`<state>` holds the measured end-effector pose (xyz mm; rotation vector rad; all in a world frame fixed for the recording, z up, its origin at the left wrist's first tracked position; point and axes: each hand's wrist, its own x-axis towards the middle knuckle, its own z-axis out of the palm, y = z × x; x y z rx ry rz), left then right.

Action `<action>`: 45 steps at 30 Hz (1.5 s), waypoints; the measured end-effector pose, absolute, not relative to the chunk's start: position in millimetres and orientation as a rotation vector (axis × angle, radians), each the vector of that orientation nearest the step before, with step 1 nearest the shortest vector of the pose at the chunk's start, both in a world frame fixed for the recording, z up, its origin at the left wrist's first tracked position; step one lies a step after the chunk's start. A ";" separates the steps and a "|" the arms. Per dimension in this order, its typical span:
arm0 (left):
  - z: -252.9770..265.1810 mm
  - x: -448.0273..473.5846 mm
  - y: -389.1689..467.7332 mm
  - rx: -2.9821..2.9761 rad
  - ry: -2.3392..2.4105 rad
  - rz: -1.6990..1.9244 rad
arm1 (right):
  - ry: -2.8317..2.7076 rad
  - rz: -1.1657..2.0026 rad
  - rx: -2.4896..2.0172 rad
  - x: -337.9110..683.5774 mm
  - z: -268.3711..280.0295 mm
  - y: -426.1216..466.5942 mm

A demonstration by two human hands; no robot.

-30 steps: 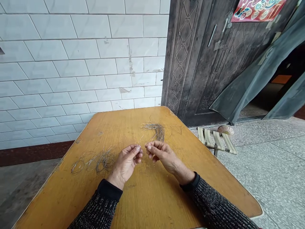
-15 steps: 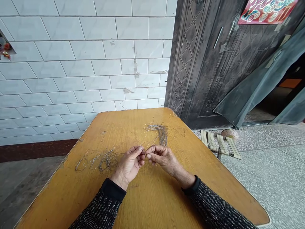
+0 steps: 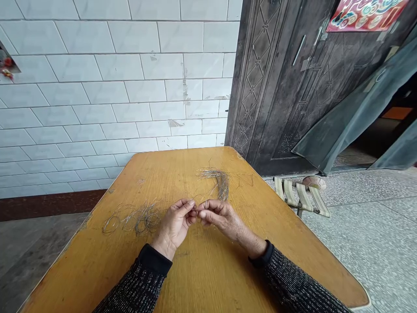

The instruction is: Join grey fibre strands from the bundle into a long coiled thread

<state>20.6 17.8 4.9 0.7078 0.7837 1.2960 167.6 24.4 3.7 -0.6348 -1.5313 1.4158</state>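
My left hand point(image 3: 177, 221) and my right hand point(image 3: 221, 218) meet fingertip to fingertip over the middle of the wooden table point(image 3: 208, 269). Both are closed in a pinch on a thin wire point(image 3: 196, 194), whose fine loop rises just beyond the fingers; its pinched part is mostly hidden. Left of my left hand lies a loose group of coiled wires point(image 3: 148, 219). Just past my right hand is a bent bundle of straight wires point(image 3: 223, 184), its near end partly covered by the hand.
The table's far edge stands near a white tiled wall point(image 3: 140, 100). A dark carved door point(image 3: 276, 87) with a greenish curtain point(image 3: 352, 113) is to the right. A low stool with striped webbing point(image 3: 304, 198) stands on the floor beside the table, near a ball point(image 3: 314, 182).
My fingertips have shifted slightly, the right fingers drawing in closer to the left ones. The wire loop beyond them looks a little different in shape. The coils and bundle stay put.
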 end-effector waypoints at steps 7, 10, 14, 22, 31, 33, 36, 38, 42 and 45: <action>8.4 23.7 13.7 0.823 0.847 1.325 | -1.588 1.446 -0.633 170.6 3.0 27.2; 7.9 24.3 14.1 0.779 0.836 1.311 | -1.582 1.409 -0.532 167.3 0.4 25.4; 6.7 24.2 14.7 0.735 0.821 1.286 | -1.742 1.072 -0.632 166.3 0.0 22.0; 4.5 23.7 15.5 0.724 0.804 1.260 | -2.030 0.367 -0.588 168.3 -3.7 22.3; 2.9 24.2 15.6 0.685 0.821 1.241 | -2.049 0.199 -0.527 168.4 -7.3 23.2; 2.7 24.0 15.8 0.680 0.827 1.233 | -2.072 0.148 -0.541 168.8 -7.2 23.2; 2.7 23.4 15.8 0.694 0.828 1.226 | -2.120 0.094 -0.576 168.7 -6.9 22.7; 3.3 22.9 15.7 0.727 0.826 1.223 | -2.149 0.101 -0.597 168.0 -7.1 22.4; 4.9 22.6 15.2 0.775 0.845 1.220 | -2.197 0.141 -0.622 166.2 -8.8 22.6; 5.7 22.5 15.0 0.784 0.861 1.221 | -2.182 0.208 -0.619 165.3 -9.7 22.7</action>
